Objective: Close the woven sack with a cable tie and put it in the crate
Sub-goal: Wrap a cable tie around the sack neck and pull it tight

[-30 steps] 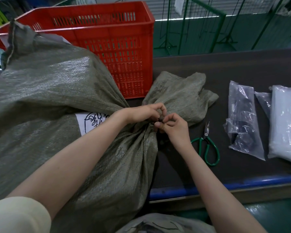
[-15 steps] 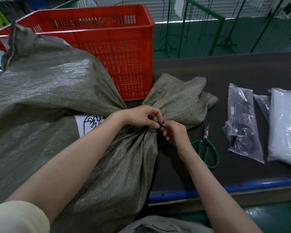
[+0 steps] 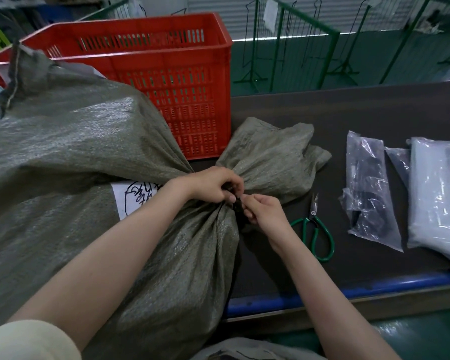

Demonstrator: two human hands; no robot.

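A large grey-green woven sack (image 3: pixel 70 162) lies full on the dark table, its neck gathered at the centre with the loose mouth (image 3: pixel 273 157) fanned out beyond. My left hand (image 3: pixel 213 184) clamps the gathered neck. My right hand (image 3: pixel 264 210) pinches a thin black cable tie (image 3: pixel 236 201) at the neck, right beside the left fingers; most of the tie is hidden. A red slatted crate (image 3: pixel 166 71) stands behind the sack.
Green-handled scissors (image 3: pixel 316 227) lie on the table right of my hands. Clear plastic bags (image 3: pixel 369 190) and a white packet (image 3: pixel 439 196) lie further right. The table has a blue front edge (image 3: pixel 348 288). Green metal racks stand behind.
My right hand dropped slightly and then shifted a little to the right at the neck, still pinching the tie. The left hand closed tighter over the gathered fabric.
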